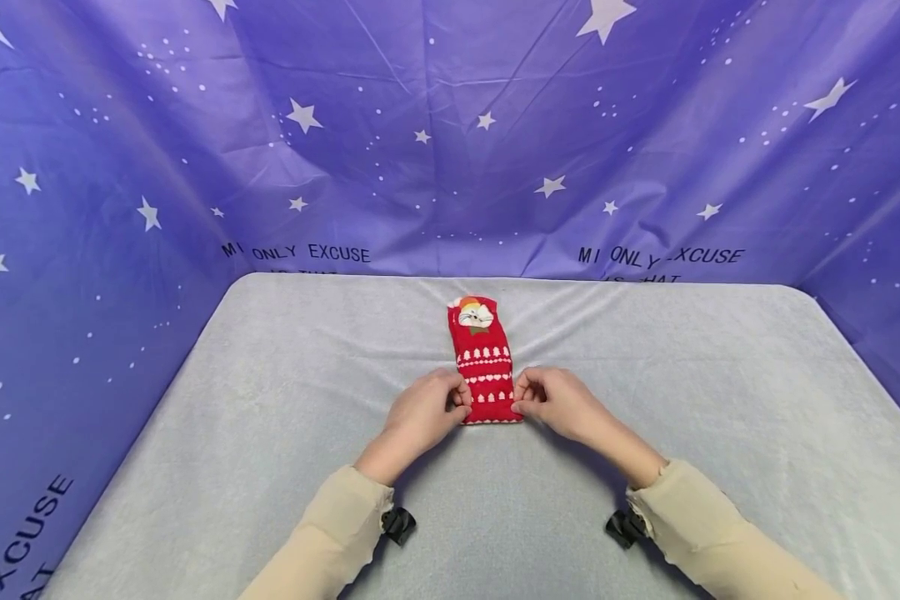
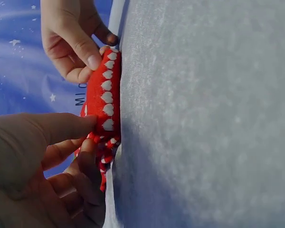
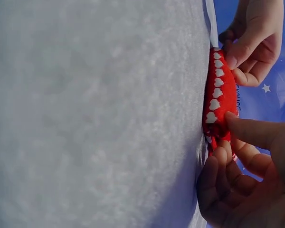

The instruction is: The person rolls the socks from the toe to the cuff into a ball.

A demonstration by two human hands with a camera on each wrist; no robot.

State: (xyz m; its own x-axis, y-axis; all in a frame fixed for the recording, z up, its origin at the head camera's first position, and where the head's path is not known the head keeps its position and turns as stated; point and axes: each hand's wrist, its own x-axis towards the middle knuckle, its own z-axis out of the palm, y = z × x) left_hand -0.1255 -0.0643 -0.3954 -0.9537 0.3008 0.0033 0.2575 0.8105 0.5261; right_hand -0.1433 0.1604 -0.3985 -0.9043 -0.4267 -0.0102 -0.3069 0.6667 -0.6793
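Sock point(image 1: 483, 362), red with white trees, lies folded in the middle of the grey desk point(image 1: 270, 400). The left hand point(image 1: 423, 412) and right hand point(image 1: 558, 404) each pinch a near corner, so folding looks partly done, the near end not yet turned over.

Sock point(image 1: 484, 362): red knitted cloth, matt, with white woven pattern bands and a soft, slightly fuzzy face. Table cover point(image 1: 270, 400): pale grey cloth, matt, short-napped like fleece, lightly creased. Backdrop point(image 1: 450, 133): purple star-printed sheet, thin, smooth, faintly sheened, wrinkled. Sleeves point(image 1: 330, 542): beige cloth, matt, smooth.
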